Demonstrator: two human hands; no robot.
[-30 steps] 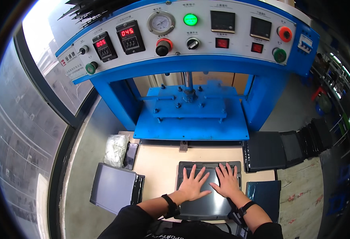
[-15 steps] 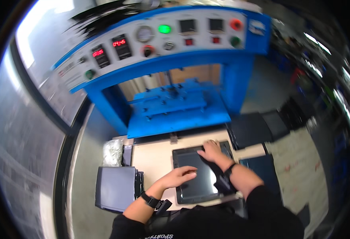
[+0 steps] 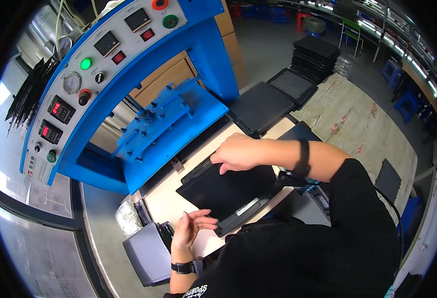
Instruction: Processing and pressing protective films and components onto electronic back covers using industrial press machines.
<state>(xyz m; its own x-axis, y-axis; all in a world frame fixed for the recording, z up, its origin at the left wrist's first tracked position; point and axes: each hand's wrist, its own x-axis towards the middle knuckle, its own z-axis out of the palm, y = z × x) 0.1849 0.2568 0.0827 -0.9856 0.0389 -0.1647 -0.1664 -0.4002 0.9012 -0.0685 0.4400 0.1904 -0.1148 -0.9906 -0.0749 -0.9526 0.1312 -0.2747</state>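
A flat black rectangular panel point(image 3: 228, 186) with a raised dark rim lies on the pale worktop point(image 3: 161, 196) in front of me. Its near edge bears a small white strip. My right hand point(image 3: 236, 152) is over the far side of the panel, fingers curled and closed on that edge; the fingertips are partly hidden. My left hand point(image 3: 190, 228) is beside the panel's near left corner, fingers spread, holding nothing.
A blue press point(image 3: 178, 121) with dials and displays stands beyond the worktop. Grey sheets point(image 3: 149, 253) and a crumpled silvery bag point(image 3: 128, 217) are at the left. Dark panels point(image 3: 263, 104) lie far right, a tall black stack point(image 3: 315, 57) behind them, near a wood-patterned table point(image 3: 360, 119).
The view has swung to the right and tilted. My right hand has gone from lying spread on the panel to curling round its edge; the left has moved off to its near corner.
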